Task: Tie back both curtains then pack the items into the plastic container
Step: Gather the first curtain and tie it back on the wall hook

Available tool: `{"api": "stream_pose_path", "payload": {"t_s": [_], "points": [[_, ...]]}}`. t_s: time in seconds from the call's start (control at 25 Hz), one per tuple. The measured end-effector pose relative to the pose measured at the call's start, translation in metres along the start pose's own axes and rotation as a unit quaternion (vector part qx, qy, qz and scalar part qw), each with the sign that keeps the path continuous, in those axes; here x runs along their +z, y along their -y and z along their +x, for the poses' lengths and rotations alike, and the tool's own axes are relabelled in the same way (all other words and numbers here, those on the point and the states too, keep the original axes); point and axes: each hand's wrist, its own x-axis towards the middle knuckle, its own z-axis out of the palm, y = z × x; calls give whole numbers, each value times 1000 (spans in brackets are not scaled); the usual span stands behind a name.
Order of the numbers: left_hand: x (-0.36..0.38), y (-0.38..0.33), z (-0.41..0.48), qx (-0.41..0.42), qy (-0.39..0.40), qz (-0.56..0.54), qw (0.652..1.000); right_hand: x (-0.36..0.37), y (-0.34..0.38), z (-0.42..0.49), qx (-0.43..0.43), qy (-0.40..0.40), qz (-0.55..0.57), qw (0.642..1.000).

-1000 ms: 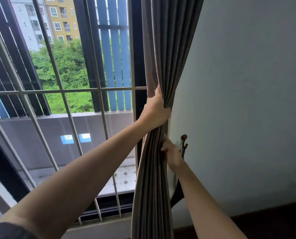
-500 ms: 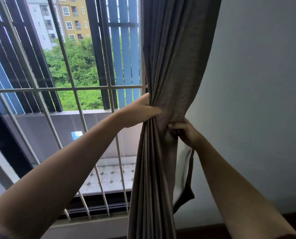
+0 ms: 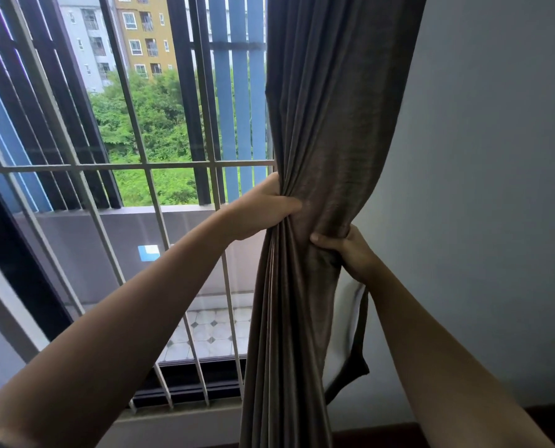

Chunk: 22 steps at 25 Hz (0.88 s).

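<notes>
A grey-brown curtain (image 3: 331,124) hangs gathered at the right side of the window. My left hand (image 3: 263,211) grips the bunched folds from the left at mid height. My right hand (image 3: 350,250) clutches the same bunch from the right, slightly lower. A dark tieback strap (image 3: 360,360) dangles in a loop below my right hand, beside the curtain's pale lining. The wall hook seen earlier is hidden behind the fabric and my arm. No plastic container is in view.
White window bars (image 3: 140,166) cross the glass on the left, with a balcony wall (image 3: 108,240) and tiled floor beyond. A plain grey wall (image 3: 489,189) fills the right. A dark skirting board (image 3: 383,434) runs along the bottom.
My right hand rose from beside the wall hook to grip the curtain near my left hand. The view drew closer and the hook went out of sight.
</notes>
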Motion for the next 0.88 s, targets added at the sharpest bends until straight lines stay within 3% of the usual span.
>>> {"api": "stream_pose_path", "payload": {"t_s": [0.2, 0.4, 0.72, 0.88], "points": [[5, 5, -2, 10, -42, 0, 999, 0, 1, -13, 1, -14, -29, 999], [34, 17, -5, 13, -105, 132, 986, 0, -30, -30, 13, -51, -49, 997], [49, 40, 8, -33, -158, 198, 967, 7, -44, -37, 20, -96, -112, 989], [58, 38, 15, -42, -154, 196, 968, 21, -48, -45, 23, -65, -102, 992]]}}
